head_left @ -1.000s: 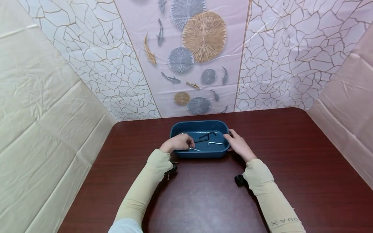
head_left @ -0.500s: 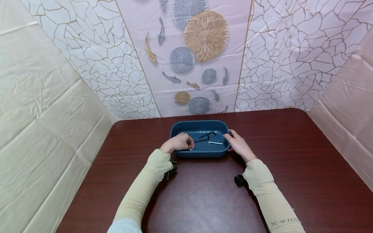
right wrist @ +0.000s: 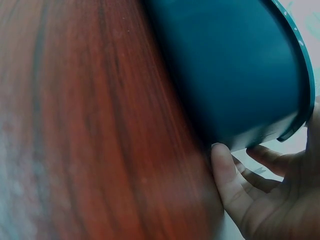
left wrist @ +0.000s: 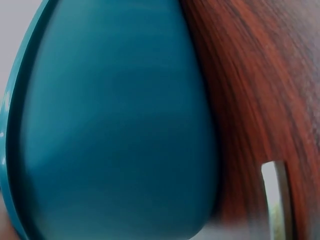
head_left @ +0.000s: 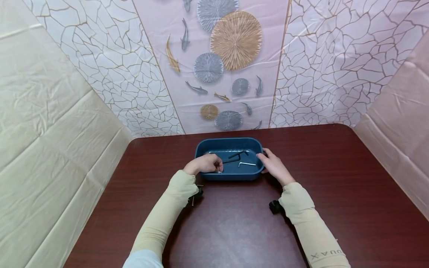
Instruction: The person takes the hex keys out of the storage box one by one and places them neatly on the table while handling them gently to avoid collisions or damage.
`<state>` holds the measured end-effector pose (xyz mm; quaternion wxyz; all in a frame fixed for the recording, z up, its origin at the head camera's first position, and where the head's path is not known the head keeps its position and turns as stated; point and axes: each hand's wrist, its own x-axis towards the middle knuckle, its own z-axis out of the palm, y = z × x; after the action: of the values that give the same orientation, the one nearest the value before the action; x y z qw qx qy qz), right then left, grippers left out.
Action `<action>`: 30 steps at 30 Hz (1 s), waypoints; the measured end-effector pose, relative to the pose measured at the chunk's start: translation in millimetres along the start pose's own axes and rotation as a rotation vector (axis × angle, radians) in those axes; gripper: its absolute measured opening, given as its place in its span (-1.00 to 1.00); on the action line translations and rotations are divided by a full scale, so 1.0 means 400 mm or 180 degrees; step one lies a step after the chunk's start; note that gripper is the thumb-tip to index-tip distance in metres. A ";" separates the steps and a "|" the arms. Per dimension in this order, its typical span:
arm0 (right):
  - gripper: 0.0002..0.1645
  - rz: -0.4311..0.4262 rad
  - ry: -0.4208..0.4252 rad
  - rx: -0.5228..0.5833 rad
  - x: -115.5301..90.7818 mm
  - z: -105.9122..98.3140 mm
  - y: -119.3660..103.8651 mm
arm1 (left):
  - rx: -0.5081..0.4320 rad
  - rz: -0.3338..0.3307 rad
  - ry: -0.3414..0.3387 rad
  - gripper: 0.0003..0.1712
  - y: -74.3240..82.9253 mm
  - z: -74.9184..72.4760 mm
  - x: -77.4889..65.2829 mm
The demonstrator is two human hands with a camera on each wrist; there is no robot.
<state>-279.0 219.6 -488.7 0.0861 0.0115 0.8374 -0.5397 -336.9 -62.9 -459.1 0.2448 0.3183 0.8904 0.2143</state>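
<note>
A blue rectangular tray (head_left: 242, 177) rests on the dark red-brown table. My left hand (head_left: 207, 162) reaches over its near left side, fingertips low inside, pinching a silver hex key (head_left: 219, 172) that is mostly hidden by the fingers. Right of those fingertips lie two black hex keys (head_left: 238, 155) and another silver hex key (head_left: 247, 164). My right hand (head_left: 275, 167) grips the tray's right end, thumb over the rim. In the right wrist view, fingers (right wrist: 272, 160) touch the tray's outer end wall. Only the tray's outer side (left wrist: 115, 115) fills the left wrist view.
The table (head_left: 231, 223) extends in front of the tray and to both sides. A patterned cloth backdrop (head_left: 228, 93) stands behind the table's far edge. Pale cloth walls (head_left: 50, 149) rise on the left and right. Dark wrist mounts (head_left: 275, 207) hang under the sleeves.
The near silver hex key, which stuck out to the right of my left fingertips, is now mostly out of sight at them. My right hand stays at the tray's end.
</note>
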 end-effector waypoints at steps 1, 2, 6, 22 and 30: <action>-0.21 -0.0001 0.0000 -0.0001 0.000 0.000 0.000 | -0.0006 0.0004 -0.0002 -0.76 -0.001 0.000 0.000; -0.21 -0.0004 -0.0005 -0.0002 0.000 0.000 0.000 | -0.0009 0.0003 -0.0004 -0.76 -0.002 0.000 0.000; -0.20 -0.0018 -0.0016 -0.0007 0.001 0.000 -0.001 | -0.0051 -0.0021 -0.0009 -0.77 -0.005 -0.003 -0.002; -0.21 -0.0036 0.0000 -0.0017 0.005 -0.002 0.000 | -0.0014 0.0183 -0.0142 -0.76 -0.004 -0.006 0.005; -0.20 -0.0003 -0.0011 0.0002 0.002 0.000 0.004 | 0.0096 0.0139 -0.0214 -0.79 -0.005 0.000 0.003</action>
<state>-279.6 220.2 -490.3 0.0872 0.0102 0.8370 -0.5401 -338.5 -63.5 -460.4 0.2649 0.3484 0.8777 0.1953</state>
